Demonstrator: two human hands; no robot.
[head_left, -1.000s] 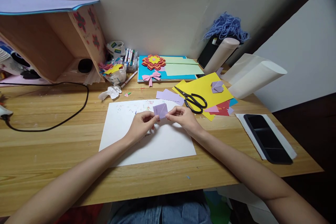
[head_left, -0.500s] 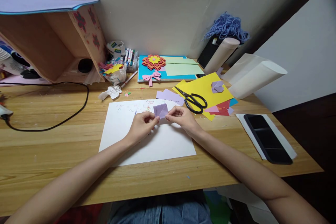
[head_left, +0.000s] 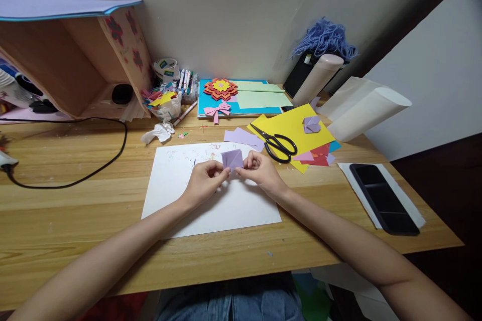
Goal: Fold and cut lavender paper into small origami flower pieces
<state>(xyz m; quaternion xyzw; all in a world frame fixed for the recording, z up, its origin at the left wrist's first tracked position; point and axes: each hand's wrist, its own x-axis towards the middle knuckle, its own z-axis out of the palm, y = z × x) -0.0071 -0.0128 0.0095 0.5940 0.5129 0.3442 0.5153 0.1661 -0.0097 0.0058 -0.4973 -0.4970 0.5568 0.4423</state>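
A small folded purple paper (head_left: 232,158) with crease lines is held just above a white sheet (head_left: 222,215) on the wooden desk. My left hand (head_left: 206,179) pinches its lower left corner between thumb and fingers. At the lower right edge, my right hand (head_left: 261,173) grips it with the thumb in front and the fingers curled behind. Beyond my hands lie flat purple paper pieces (head_left: 243,137). Black-handled scissors (head_left: 280,145) rest partly on a yellow sheet (head_left: 293,123), where another folded purple paper piece (head_left: 312,124) sits.
A blue board (head_left: 202,100) with a layered paper flower (head_left: 220,89) and a pink bow (head_left: 217,110) lies at the back. Left of it stand a tub of scraps (head_left: 165,105) and markers. A phone (head_left: 384,198) lies right; a black cable (head_left: 94,173) curves left.
The folded purple paper has shifted slightly to the right. My right thumb has slid left along its lower edge, while my left hand keeps nearly the same place.
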